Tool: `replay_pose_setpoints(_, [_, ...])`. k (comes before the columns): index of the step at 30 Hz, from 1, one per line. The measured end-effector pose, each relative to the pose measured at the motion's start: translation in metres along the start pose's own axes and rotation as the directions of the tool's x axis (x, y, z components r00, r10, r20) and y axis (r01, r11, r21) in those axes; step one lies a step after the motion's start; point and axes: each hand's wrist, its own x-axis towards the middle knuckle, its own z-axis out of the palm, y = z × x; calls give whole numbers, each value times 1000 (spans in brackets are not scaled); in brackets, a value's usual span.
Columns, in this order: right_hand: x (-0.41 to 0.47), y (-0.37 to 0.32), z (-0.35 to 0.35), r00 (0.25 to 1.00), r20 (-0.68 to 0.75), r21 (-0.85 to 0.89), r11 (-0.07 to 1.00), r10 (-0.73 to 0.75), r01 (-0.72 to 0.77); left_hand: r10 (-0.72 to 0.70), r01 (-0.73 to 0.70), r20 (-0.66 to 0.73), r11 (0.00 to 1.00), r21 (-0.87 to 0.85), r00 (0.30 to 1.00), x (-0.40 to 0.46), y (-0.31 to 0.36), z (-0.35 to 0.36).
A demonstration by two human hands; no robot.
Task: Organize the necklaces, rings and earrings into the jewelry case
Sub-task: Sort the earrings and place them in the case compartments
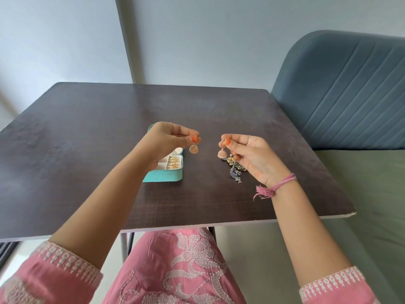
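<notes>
An open teal jewelry case (163, 176) with white compartments lies at the middle of the dark table (87, 139); gold pieces sit in its near compartments. My left hand (168, 137) hovers above the case and pinches a gold bell-shaped earring (194, 148) that dangles to the case's right. My right hand (252, 156) pinches the matching bell earring (222, 152) by its top. Beneath that hand lies a small pile of loose jewelry (235, 170), gold, blue and silver, partly hidden by my fingers.
A blue padded chair (346, 91) stands beyond the table's right side. Pale walls rise behind. The table's near edge (197, 224) runs above my lap in pink embroidered cloth. A pink thread band circles my right wrist.
</notes>
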Motion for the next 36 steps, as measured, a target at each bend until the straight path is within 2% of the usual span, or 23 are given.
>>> replay_pose_setpoints(6, [9,-2,1,1000,-4,-134,991,-22,21,-9,12,-38,997,79,999,10,0,2])
replay_pose_setpoints(10, [21,-9,1,999,30,-216,976,-26,31,-7,8,-11,993,118,1000,20,1,1])
replay_pose_setpoints(14, [39,-10,-1,998,58,-321,947,7,13,19,-12,-24,969,247,1000,38,-3,1])
replay_pose_setpoints(18, [57,-5,1,997,78,-403,915,28,6,59,-39,-37,910,413,998,58,-8,3])
replay_pose_setpoints(23, [73,4,5,993,103,-437,900,61,-10,65,-60,14,776,628,998,74,-9,8])
replay_pose_setpoints(29, [84,7,10,985,125,-485,874,117,-42,18,-63,68,658,750,997,89,-8,13])
replay_pose_setpoints(36, [100,13,13,965,56,-511,838,256,-192,-70,-24,79,581,813,994,107,-7,15])
